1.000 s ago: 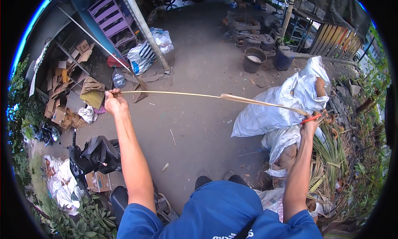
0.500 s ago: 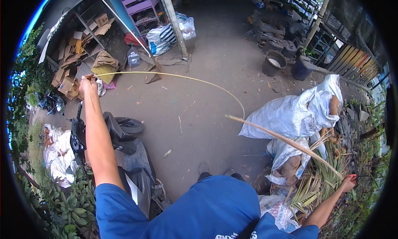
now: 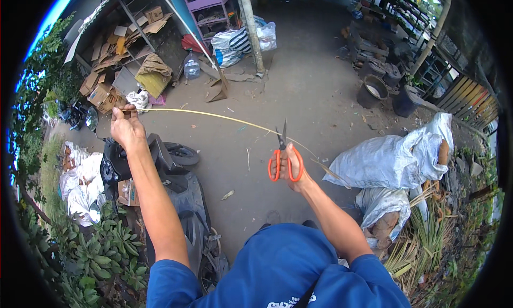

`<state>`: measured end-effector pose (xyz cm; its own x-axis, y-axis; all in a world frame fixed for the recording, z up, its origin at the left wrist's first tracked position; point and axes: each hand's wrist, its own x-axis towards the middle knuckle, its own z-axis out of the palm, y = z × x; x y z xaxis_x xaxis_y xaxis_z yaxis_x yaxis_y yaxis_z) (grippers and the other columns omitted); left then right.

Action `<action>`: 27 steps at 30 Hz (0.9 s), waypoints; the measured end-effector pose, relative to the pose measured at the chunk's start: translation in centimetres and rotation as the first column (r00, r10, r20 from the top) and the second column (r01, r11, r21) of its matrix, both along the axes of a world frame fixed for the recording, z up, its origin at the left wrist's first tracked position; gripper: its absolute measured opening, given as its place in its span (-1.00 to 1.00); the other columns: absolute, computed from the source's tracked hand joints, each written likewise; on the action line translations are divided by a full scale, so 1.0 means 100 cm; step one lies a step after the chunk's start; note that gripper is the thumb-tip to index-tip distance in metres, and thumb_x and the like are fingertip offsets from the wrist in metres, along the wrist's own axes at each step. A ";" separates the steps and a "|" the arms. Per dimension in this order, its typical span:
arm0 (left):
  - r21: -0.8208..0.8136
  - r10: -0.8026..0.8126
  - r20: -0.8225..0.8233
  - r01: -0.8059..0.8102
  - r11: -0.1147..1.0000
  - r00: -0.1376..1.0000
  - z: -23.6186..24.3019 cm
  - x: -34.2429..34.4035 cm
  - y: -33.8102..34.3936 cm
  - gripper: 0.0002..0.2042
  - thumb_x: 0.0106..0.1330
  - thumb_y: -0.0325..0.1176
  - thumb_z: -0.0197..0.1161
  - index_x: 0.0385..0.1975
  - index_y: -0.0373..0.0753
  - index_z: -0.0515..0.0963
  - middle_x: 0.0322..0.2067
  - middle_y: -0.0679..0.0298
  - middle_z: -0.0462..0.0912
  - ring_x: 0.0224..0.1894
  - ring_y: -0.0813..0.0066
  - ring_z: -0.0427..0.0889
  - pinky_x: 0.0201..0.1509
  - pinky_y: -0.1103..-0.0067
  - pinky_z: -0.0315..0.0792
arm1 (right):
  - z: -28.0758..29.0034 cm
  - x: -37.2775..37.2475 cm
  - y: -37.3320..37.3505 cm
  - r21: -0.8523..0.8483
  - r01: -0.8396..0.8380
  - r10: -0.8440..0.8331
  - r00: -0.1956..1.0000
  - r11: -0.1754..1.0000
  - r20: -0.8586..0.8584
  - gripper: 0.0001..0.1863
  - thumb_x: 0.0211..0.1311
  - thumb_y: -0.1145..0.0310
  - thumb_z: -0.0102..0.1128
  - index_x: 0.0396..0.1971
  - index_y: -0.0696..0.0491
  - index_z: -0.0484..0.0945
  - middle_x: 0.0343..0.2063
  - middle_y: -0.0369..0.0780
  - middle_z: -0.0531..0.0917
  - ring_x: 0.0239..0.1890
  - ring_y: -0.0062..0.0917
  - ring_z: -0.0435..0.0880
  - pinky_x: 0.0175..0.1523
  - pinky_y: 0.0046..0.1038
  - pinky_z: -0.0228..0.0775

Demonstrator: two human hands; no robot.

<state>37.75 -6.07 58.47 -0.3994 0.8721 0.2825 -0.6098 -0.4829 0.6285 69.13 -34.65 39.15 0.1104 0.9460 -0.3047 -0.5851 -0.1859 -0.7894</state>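
Observation:
My left hand [image 3: 128, 129] is raised on the left, its fingers closed on one end of a long thin yellowish palm leaf rib [image 3: 206, 113]. The rib bows across to the right, where a dry brownish leaf strip [image 3: 335, 174] hangs at its far end. In my right hand [image 3: 295, 181] are scissors [image 3: 276, 169] with orange handles and dark blades pointing away from me. The blades stand slightly apart where the rib crosses them; whether they touch it I cannot tell.
A motorbike [image 3: 184, 201] stands left under my left arm. White sacks [image 3: 382, 155] and cut palm leaves [image 3: 422, 244] lie to the right. Flattened cardboard [image 3: 107, 94] is piled at the far left, near a metal post [image 3: 250, 32]. Dark buckets [image 3: 371, 92] stand far right.
My right hand has come from the far right to the middle, bringing the scissors to the rib. The long leaf strip has swung away and hangs lower. The head view has shifted slightly.

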 end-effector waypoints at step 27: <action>-0.590 0.872 0.308 -0.642 0.489 0.381 -0.280 -0.295 -0.087 -0.85 0.49 -0.48 -0.07 -0.33 -0.42 0.34 -0.40 0.12 0.45 -0.35 0.24 0.58 0.11 0.10 0.60 | -0.122 -0.213 0.352 -0.083 -0.408 0.414 0.866 0.909 0.280 -0.78 0.17 0.38 0.35 -0.34 0.10 0.47 -0.47 -0.20 0.60 -0.50 -0.54 0.57 -0.39 -0.48 0.41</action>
<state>8.26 -14.72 30.50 -0.9000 0.0863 -0.4272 -0.3406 -0.7510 0.5657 47.83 0.56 26.91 -0.2021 0.9189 -0.3389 -0.2033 -0.3778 -0.9033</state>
